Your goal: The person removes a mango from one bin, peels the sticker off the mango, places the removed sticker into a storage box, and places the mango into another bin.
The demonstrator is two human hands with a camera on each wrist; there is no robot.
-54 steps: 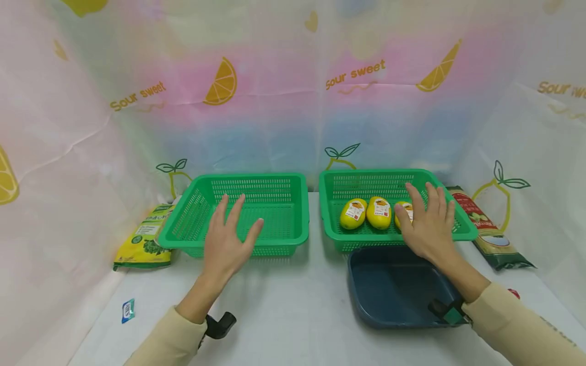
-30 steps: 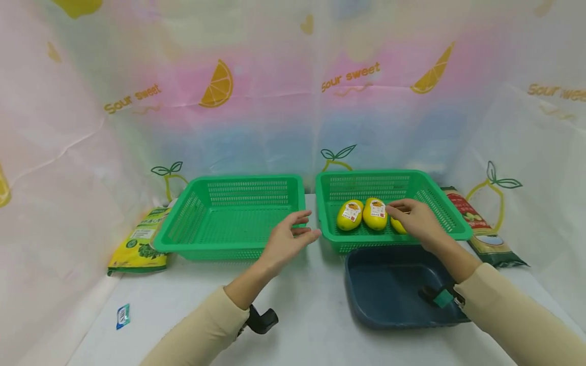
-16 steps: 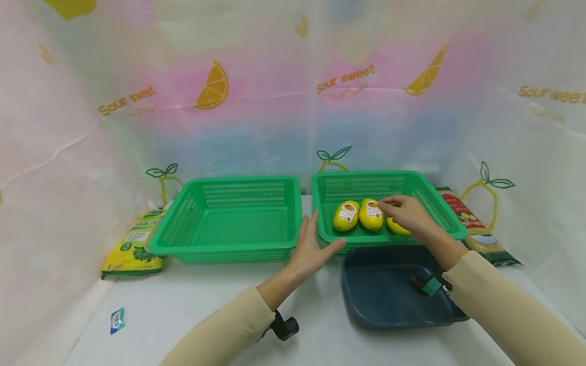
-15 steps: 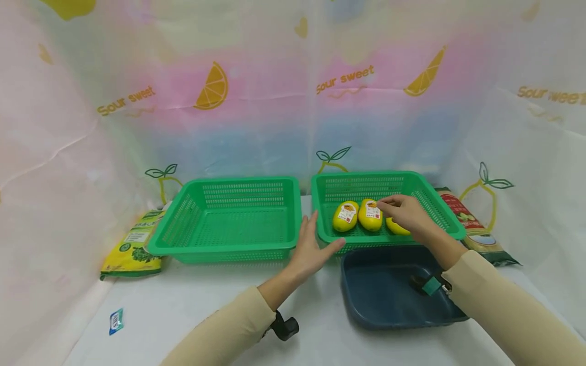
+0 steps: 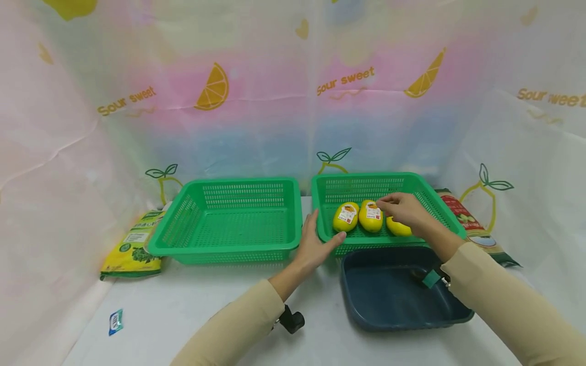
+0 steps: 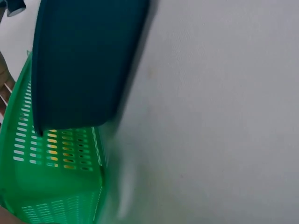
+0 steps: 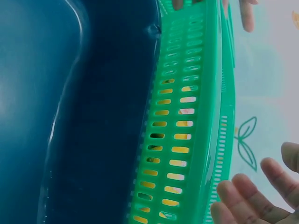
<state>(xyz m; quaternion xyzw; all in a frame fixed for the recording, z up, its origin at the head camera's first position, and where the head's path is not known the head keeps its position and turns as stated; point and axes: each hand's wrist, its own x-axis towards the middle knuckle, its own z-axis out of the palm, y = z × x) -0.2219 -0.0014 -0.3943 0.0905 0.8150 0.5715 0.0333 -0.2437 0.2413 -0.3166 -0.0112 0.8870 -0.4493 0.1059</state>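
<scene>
Yellow labelled fruit point(image 5: 370, 223) in green basket point(image 5: 357, 188), left hand point(image 5: 315, 245) spread, right hand point(image 5: 406, 209) relaxed above, "Sour sweet" backdrop point(image 5: 265, 66)

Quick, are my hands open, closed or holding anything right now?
Left hand: open, at the near left corner of the fruit basket.
Right hand: open, holding nothing, above the yellow fruit.

A yellow bag point(image 5: 132, 250) lies left; a small packet point(image 5: 116, 322) sits nearer; printed cloth point(image 5: 265, 122) hangs behind
</scene>
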